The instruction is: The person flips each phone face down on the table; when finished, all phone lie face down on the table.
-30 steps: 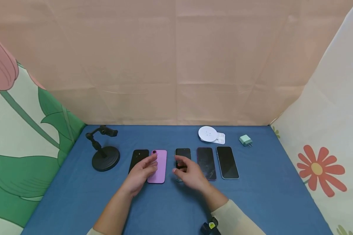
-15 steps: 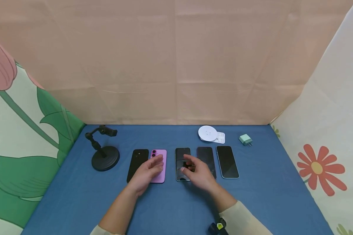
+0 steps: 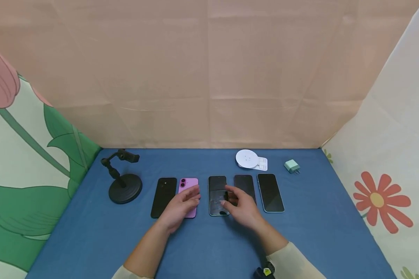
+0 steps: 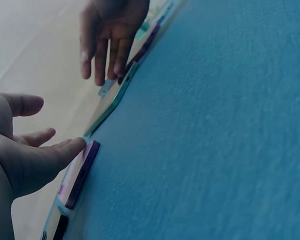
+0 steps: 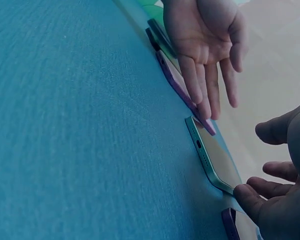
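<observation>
My left hand (image 3: 179, 207) is held above the pink-purple phone (image 3: 187, 183), its fingers loosely extended and holding nothing. That phone lies back up, its camera lenses showing at the top left. A black phone (image 3: 163, 197) lies to its left. My right hand (image 3: 243, 207) hovers with relaxed fingers over the gap between a phone with a light green frame (image 3: 216, 195) and a dark phone (image 3: 244, 183), and partly covers both. In the right wrist view the green-edged phone (image 5: 215, 155) shows its port edge. A further phone (image 3: 270, 193) lies screen up at the right of the row.
A black stand (image 3: 125, 188) with a jointed arm stands at the left. Behind the phones lie a round white disc (image 3: 246, 159) on a white plate and a pale green charger plug (image 3: 291, 166). Blue cloth (image 3: 202, 248) covers the table, with fabric walls around it.
Both hands have drifted to the right. The left has come further over the pink-purple phone; the right has uncovered more of the green-edged phone. The phones have stayed in place.
</observation>
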Demonstrator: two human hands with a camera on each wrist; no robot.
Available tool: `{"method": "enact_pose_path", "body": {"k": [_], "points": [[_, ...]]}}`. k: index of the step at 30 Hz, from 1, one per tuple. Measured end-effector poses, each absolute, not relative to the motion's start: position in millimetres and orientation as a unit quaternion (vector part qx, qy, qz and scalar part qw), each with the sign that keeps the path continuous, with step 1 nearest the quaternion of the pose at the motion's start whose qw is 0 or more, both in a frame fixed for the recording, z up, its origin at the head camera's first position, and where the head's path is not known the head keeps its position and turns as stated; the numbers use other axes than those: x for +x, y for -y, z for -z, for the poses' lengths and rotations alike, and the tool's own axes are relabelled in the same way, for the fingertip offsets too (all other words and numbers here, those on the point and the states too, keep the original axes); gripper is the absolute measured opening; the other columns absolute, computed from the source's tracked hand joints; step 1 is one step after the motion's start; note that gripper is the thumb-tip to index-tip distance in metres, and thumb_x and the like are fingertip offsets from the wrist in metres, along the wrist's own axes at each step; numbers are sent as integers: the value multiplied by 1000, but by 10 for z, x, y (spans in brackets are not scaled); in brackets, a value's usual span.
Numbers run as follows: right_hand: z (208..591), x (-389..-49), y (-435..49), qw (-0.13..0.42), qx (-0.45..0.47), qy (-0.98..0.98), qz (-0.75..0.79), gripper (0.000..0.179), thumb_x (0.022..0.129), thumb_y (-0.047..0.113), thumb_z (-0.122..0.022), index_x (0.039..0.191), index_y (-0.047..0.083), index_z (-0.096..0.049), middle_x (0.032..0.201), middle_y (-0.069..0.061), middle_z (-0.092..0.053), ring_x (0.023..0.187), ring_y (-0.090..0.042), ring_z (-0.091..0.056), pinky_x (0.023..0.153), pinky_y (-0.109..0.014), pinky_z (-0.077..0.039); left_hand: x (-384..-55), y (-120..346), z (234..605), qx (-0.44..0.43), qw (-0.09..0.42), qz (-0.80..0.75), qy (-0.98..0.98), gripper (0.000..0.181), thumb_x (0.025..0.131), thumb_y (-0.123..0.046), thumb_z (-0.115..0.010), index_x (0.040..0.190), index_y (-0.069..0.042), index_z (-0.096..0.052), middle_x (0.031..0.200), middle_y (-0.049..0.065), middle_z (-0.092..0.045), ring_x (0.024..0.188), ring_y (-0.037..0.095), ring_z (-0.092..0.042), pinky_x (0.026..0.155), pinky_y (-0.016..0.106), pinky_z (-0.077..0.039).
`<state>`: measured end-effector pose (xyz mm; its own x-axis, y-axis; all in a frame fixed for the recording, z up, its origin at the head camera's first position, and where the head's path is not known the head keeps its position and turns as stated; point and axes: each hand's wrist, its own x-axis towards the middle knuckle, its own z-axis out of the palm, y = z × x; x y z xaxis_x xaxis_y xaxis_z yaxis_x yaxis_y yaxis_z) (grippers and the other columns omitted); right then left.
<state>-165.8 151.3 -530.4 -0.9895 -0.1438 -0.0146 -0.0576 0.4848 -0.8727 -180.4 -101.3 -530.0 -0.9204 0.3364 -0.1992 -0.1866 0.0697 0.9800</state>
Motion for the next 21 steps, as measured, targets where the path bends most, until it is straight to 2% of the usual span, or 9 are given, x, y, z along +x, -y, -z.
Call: {"method": "enact_pose_path", "body": {"k": [10,15,21], "points": [[5336,-1660,-1514,41,-57,-858,509,57,95,21,-75,146,5,-57,135,-21,-64,118,-34,-68,99,-49,-55,-1803,855,5372,55,213,-682,-698,59,104,-10,-57,159,-2,-37,162,20,-39,148,37,-41,118,59,-32],[5365,-1661,-1508,39,-50,-857,511,56,95,19,-75,146,5,-57,136,-22,-63,118,-34,-68,98,-48,-56,-1808,805,5394,62,214,-697,-682,60,103,-6,-56,159,1,-35,162,24,-38,149,38,-39,118,55,-34],[5372,-1663,-1505,41,-42,-855,516,56,95,19,-75,145,4,-57,137,-21,-62,119,-34,-67,99,-47,-56,-1814,759,5389,53,218,-705,-673,60,103,-6,-56,159,0,-35,163,23,-36,149,38,-38,119,53,-35]]}}
